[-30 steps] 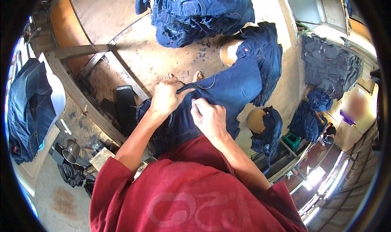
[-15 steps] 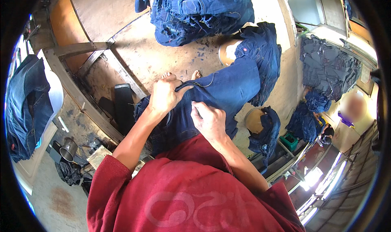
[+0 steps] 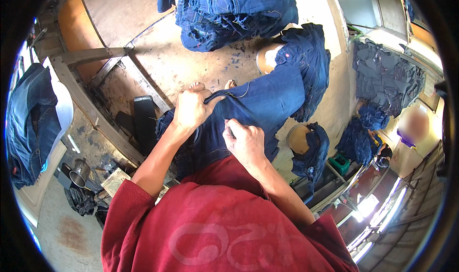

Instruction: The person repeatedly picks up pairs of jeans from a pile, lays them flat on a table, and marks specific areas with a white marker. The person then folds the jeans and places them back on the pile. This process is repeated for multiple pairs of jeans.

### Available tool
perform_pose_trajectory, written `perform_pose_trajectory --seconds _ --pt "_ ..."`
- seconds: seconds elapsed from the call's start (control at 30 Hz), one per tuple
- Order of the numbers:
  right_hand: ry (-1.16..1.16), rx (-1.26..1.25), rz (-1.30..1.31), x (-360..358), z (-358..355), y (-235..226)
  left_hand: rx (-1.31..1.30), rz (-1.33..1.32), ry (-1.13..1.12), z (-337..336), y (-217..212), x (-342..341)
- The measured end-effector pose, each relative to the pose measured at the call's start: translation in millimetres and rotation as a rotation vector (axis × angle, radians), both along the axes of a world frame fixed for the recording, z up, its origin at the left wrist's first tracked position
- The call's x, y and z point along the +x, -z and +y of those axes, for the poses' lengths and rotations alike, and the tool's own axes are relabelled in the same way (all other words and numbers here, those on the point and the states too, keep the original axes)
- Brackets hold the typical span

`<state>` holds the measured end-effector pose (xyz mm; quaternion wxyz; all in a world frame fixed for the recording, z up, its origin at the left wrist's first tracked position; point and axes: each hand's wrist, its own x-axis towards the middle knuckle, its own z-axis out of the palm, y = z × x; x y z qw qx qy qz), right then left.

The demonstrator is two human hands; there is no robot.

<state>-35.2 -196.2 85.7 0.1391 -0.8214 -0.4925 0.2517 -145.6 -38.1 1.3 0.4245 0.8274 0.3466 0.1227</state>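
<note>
A pair of dark blue jeans lies stretched across in front of me, with loose threads along its upper edge. My left hand is closed on a fold of the denim at that edge, thumb pointing right. Just to the right and nearer to me, my right hand is curled over the jeans. A small dark thing shows between its thumb and fingers, too hidden to name.
A tall heap of jeans stands ahead. More denim hangs by a round stool at the right. On the left are folded jeans, a wooden frame and a metal mug. Another person is far right.
My right hand has shifted very slightly left over the denim. The left hand keeps its grip on the fold, and the jeans lie almost the same.
</note>
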Motion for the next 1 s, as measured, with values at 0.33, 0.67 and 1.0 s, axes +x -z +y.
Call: perform_pose_trajectory --seconds 0.33,0.67,1.0 --pt "0.049 0.046 0.032 1.8 2.1 1.3 0.001 0.027 0.001 -1.8 -0.3 -0.7" --pt "0.084 0.043 0.036 1.5 0.5 0.9 -0.023 0.072 0.005 -1.2 -0.9 -0.3" --pt "0.115 0.074 0.09 6.4 0.3 -1.7 -0.005 0.026 -0.023 0.6 -5.6 3.4"
